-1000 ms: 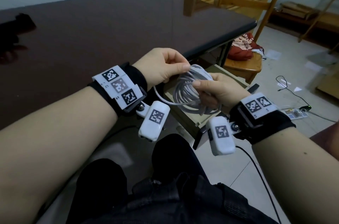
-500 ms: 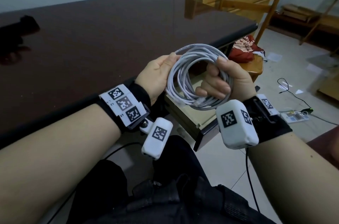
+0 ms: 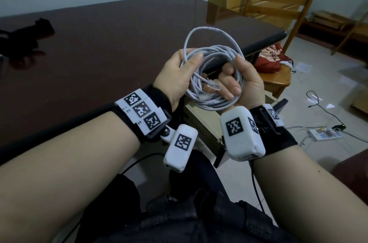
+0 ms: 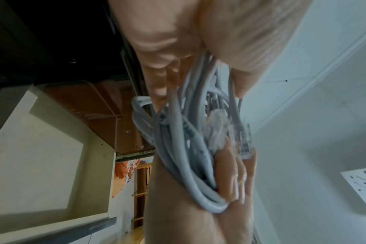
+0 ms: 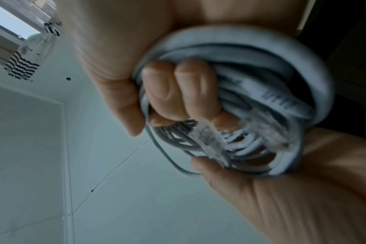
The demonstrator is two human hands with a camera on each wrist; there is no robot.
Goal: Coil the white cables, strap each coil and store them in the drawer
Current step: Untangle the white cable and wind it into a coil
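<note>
Both your hands hold a coiled white cable [image 3: 214, 75] above the table [image 3: 99, 47] edge.
Left hand [image 3: 177, 75] pinches its 9 o'clock side; right hand [image 3: 242, 81] curls around 3 o'clock; open drawer [image 3: 201, 117] just below.

A big dark table [image 3: 95, 47] fills the left — far right stands a wooden chair [image 3: 278, 1] holding red cloth [image 3: 268, 61].

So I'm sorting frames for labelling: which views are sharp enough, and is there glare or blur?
Head view: sharp, dim room, the white cable coil and its plug are crisp; the glossy table mirrors the chair. Left wrist view: blurred cable strands, wide-angle bending, the drawer is readable. Right wrist view: the most smeared, the plug is soft.
</note>
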